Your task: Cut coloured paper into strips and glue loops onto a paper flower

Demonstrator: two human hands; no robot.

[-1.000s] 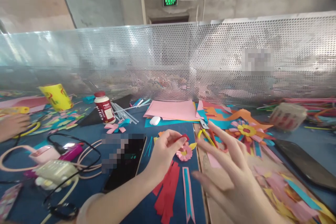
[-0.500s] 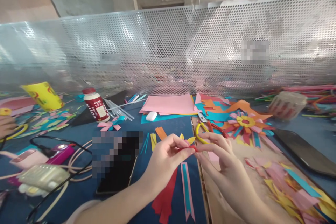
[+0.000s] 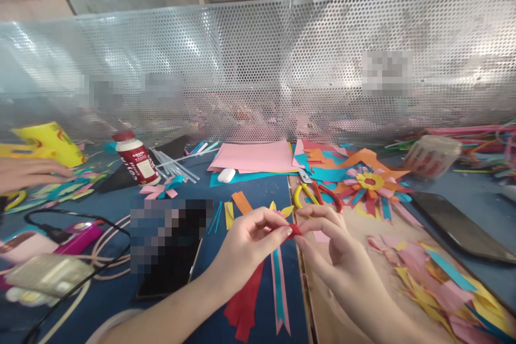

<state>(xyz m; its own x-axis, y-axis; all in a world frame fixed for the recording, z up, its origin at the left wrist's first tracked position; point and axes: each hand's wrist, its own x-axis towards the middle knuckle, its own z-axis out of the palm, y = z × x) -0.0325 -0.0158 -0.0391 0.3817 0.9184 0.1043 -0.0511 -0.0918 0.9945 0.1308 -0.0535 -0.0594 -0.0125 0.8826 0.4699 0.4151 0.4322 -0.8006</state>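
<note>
In the middle of the view, my left hand [image 3: 256,239] pinches a small piece of red paper [image 3: 295,230] between thumb and fingertips. My right hand [image 3: 336,250] has thumb and index finger on the other end of that piece. Just behind the fingertips lie yellow paper petals [image 3: 287,210], partly hidden by my hands. Under my left wrist are red paper strips [image 3: 244,306], and beside them a pink and blue layered strip [image 3: 279,295] with notched ends. Yellow-handled scissors [image 3: 299,193] and red-handled scissors [image 3: 337,203] lie beyond my right fingers.
A black phone [image 3: 171,258] lies left of my arm, near cables and a power bank [image 3: 83,236]. A red-capped bottle [image 3: 137,158], pink sheets [image 3: 253,156], a paper flower [image 3: 370,181] and paper scraps [image 3: 443,279] surround the hands. At far left is another person's hand [image 3: 32,173].
More of the red piece shows between my fingertips. The view has shifted slightly, moving the tabletop left in frame. The other person's hand reaches further in at the left.
</note>
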